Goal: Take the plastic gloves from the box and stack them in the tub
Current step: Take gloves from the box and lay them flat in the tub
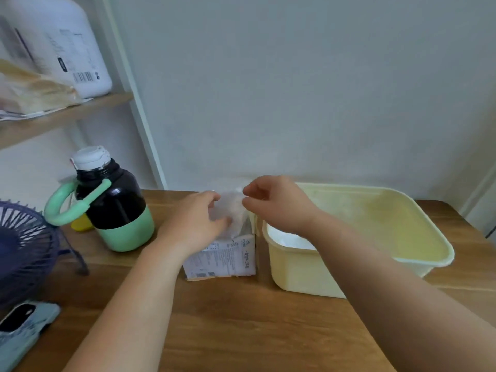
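A small white printed box (pixel 224 260) stands on the wooden table, just left of a pale yellow tub (pixel 418 237). A clear plastic glove (pixel 233 210) sticks up out of the box top. My left hand (pixel 196 221) rests on the box top and touches the glove's lower part. My right hand (pixel 276 204) pinches the glove's upper edge between thumb and fingers, above the box. White plastic gloves (pixel 290 240) lie in the tub's near left corner, partly hidden by my right forearm.
A black and mint green bottle (pixel 112 200) with a looped handle stands left of the box. A purple fan (pixel 24 251) and a phone (pixel 18 323) are at the near left. A shelf (pixel 64 116) with a white jug hangs at upper left. A wall runs behind the table.
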